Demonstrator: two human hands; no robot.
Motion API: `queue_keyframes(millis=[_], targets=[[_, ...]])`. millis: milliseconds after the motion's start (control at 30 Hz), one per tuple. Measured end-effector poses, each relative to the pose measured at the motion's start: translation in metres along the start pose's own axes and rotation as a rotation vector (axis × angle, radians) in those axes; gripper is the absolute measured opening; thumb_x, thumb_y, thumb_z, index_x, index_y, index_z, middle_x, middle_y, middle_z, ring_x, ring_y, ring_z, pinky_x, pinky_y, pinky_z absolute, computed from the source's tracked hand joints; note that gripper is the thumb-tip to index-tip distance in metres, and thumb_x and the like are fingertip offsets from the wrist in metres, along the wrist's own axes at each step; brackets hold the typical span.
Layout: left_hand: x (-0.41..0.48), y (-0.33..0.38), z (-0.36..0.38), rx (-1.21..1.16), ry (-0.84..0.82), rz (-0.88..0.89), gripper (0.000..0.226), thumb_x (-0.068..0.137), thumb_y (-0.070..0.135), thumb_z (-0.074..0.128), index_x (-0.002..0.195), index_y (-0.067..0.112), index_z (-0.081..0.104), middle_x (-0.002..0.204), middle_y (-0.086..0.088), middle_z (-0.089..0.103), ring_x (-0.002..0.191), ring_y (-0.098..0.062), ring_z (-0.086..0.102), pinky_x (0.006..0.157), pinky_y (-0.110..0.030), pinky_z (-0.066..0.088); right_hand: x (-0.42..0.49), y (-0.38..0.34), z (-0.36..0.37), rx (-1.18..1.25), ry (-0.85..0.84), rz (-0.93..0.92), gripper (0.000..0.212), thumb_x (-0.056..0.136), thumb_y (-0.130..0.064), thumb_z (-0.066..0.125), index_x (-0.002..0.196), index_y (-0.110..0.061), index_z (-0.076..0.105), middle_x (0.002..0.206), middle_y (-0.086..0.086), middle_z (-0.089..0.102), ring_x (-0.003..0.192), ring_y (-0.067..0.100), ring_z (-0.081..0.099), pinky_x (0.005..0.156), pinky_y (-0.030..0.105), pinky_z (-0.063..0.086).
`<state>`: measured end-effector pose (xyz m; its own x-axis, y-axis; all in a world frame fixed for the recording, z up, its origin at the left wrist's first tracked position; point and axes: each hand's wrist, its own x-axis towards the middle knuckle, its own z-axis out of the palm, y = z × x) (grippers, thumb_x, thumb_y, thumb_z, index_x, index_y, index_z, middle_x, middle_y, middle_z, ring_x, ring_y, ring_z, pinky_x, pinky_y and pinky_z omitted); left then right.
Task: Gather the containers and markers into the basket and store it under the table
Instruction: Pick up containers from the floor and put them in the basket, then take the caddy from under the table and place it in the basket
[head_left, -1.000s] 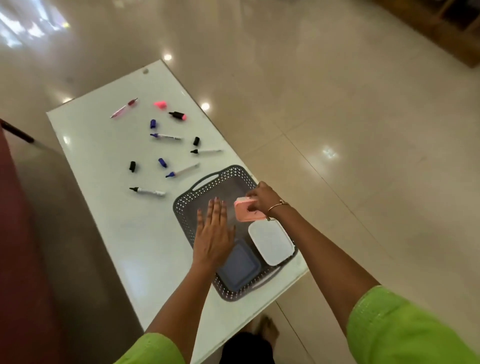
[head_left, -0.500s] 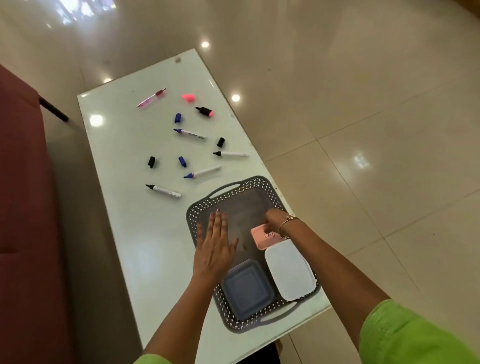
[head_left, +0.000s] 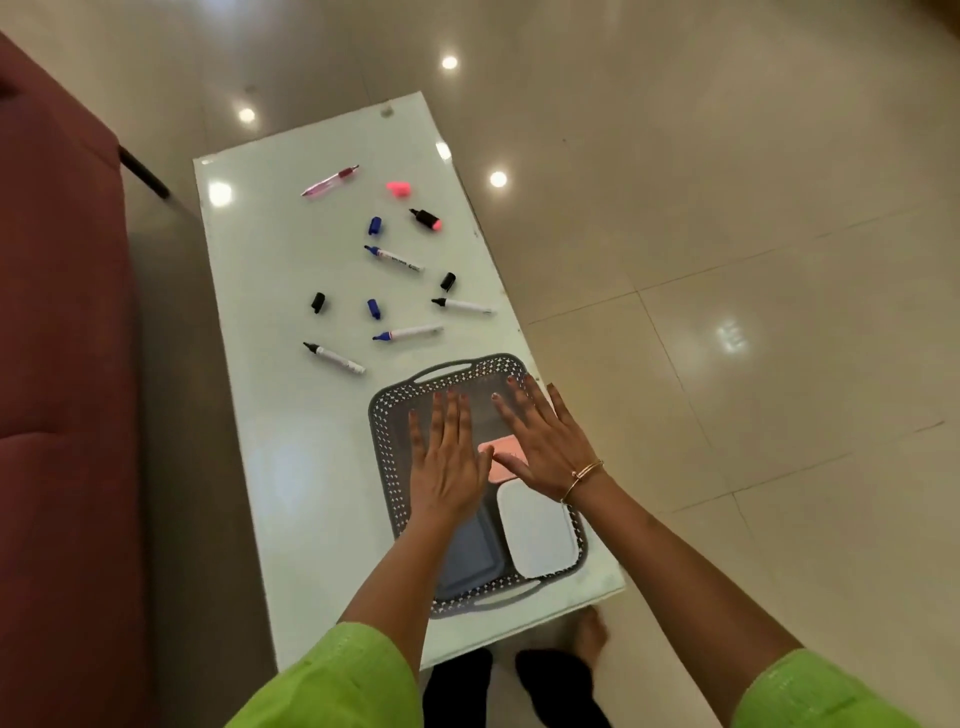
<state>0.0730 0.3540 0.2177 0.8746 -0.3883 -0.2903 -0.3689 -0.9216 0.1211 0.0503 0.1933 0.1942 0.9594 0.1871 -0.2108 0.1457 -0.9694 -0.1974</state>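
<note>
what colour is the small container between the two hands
The small container is pink; head view.

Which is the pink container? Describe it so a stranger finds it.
A grey perforated plastic basket sits at the near end of the white table. Inside, beyond the white rectangular box and dark blue box, lies the small pink container, smallest and the only pink one.

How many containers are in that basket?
3: pink container in the middle, white container at the near right, grey container at the near left. The left hand and right hand may hide more.
</note>
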Motion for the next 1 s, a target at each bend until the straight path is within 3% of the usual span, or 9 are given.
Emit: queue_keyframes(millis=[100,200,300,533,867,1000], targets=[[0.009,0.026,-0.009,-0.076,0.007,-0.083,0.07,0.096,0.048,0.022,0.139,0.015,-0.024,0.159,-0.007,-0.012,0.145,-0.021,-0.016,0.116,-0.051,-0.013,0.001,0.025,-0.02,-0.039,-0.009,-0.073,0.074,0.087,-0.059,0.026,0.147,-0.018,0.011,0.156,0.014,0.012,0.144,0.033,0.006,0.117,0.053,0.007],[0.028,0.059,-0.019,-0.121,0.043,-0.149,0.07,0.096,0.048,0.02,0.14,0.016,-0.023,0.158,-0.007,-0.016,0.142,-0.022,-0.024,0.114,-0.05,-0.017,0.007,0.065,-0.04,-0.049,-0.045,-0.087,0.074,0.087,-0.06,0.02,0.146,-0.019,0.003,0.157,0.014,0.007,0.145,0.032,0.002,0.118,0.049,0.004],[0.054,0.095,-0.029,-0.165,0.079,-0.273,0.071,0.096,0.049,0.019,0.14,0.016,-0.025,0.157,-0.007,-0.02,0.141,-0.023,-0.026,0.111,-0.048,-0.02,0.02,0.108,-0.065,-0.038,-0.049,-0.127,0.073,0.09,-0.058,0.025,0.145,-0.021,-0.005,0.157,0.012,0.001,0.145,0.029,-0.004,0.118,0.046,0.0],[0.112,0.157,-0.058,-0.238,0.114,-0.474,0.074,0.095,0.05,0.022,0.142,0.013,-0.022,0.157,-0.008,-0.019,0.144,-0.023,-0.021,0.113,-0.05,-0.017,0.068,0.183,-0.123,-0.091,-0.065,-0.344,0.073,0.087,-0.059,0.016,0.146,-0.019,0.002,0.157,0.01,0.004,0.145,0.028,-0.004,0.118,0.046,0.002],[0.216,0.143,-0.102,-0.306,0.149,-0.723,0.072,0.096,0.047,0.021,0.144,0.013,-0.019,0.157,-0.007,-0.02,0.144,-0.022,-0.021,0.117,-0.051,-0.014,0.219,0.22,-0.164,-0.207,-0.133,-0.627,0.074,0.09,-0.057,0.027,0.146,-0.019,-0.002,0.158,0.009,0.0,0.145,0.028,-0.005,0.118,0.044,-0.001],[0.267,0.115,-0.124,-0.371,0.198,-0.867,0.07,0.096,0.046,0.021,0.142,0.016,-0.022,0.157,-0.005,-0.019,0.144,-0.021,-0.02,0.117,-0.05,-0.014,0.302,0.217,-0.189,-0.215,-0.153,-0.744,0.074,0.09,-0.056,0.032,0.146,-0.019,0.001,0.158,0.01,0.002,0.145,0.028,-0.004,0.119,0.046,0.004]])
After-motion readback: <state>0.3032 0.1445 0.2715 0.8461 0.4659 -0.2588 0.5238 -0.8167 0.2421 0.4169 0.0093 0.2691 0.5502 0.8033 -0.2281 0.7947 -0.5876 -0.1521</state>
